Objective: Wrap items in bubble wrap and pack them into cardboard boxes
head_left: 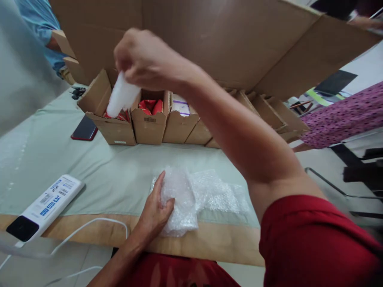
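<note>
My right hand (136, 59) is raised over the leftmost box, its fingers pinched on a soft white foam wrapper (121, 95). The wrapper hangs down, slightly blurred, its lower end over red packets (122, 115) inside that cardboard box (116, 133). Near the table's front edge, my left hand (157, 209) grips the left side of a bubble wrap bag (181, 203), thumb on top and fingers along its edge. Whether anything is inside the bag I cannot tell. More bubble wrap (220, 191) lies flat just to its right.
Cardboard boxes stand in a row before a tall cardboard panel (209, 44); one holds a red packet (151, 107). At the left lie a dark phone (84, 128) and a white power bank (48, 205) with a cable (98, 219). Other people stand at both sides.
</note>
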Action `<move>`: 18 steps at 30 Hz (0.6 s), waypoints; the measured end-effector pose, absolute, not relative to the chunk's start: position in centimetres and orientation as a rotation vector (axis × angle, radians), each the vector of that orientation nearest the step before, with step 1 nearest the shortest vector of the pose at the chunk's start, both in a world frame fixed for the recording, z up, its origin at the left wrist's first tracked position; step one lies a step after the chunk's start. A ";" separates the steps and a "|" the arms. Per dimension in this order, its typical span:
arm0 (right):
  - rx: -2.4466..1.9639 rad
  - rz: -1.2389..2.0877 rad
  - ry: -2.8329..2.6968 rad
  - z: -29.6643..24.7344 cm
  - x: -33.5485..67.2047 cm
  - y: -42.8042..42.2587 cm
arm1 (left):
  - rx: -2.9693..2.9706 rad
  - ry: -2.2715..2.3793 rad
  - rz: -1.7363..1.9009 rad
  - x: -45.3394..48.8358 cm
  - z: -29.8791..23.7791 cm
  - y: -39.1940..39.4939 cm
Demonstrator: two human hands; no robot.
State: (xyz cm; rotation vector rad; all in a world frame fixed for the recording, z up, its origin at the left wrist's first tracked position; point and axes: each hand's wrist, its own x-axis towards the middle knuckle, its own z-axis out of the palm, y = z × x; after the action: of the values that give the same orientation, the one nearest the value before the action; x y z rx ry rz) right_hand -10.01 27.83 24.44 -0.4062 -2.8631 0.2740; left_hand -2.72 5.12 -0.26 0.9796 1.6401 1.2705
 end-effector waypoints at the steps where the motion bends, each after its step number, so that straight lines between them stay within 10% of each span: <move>1: -0.434 0.243 -2.781 25.6 -6.7 27.7 | 0.982 1.649 1.273 -2.7 -0.3 5.0; 8: -0.622 1.279 -2.087 17.3 14.5 27.3 | 1.039 1.791 1.210 -2.8 -0.1 4.4; 18: -1.167 1.468 -1.570 7.3 24.6 25.5 | 1.057 2.069 1.072 -5.0 4.3 2.6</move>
State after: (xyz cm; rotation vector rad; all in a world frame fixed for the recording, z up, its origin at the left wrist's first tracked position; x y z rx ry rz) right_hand 24.57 25.46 7.34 -1.1672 -1.5696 1.4683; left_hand -5.04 2.56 4.26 1.0575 2.0687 1.0717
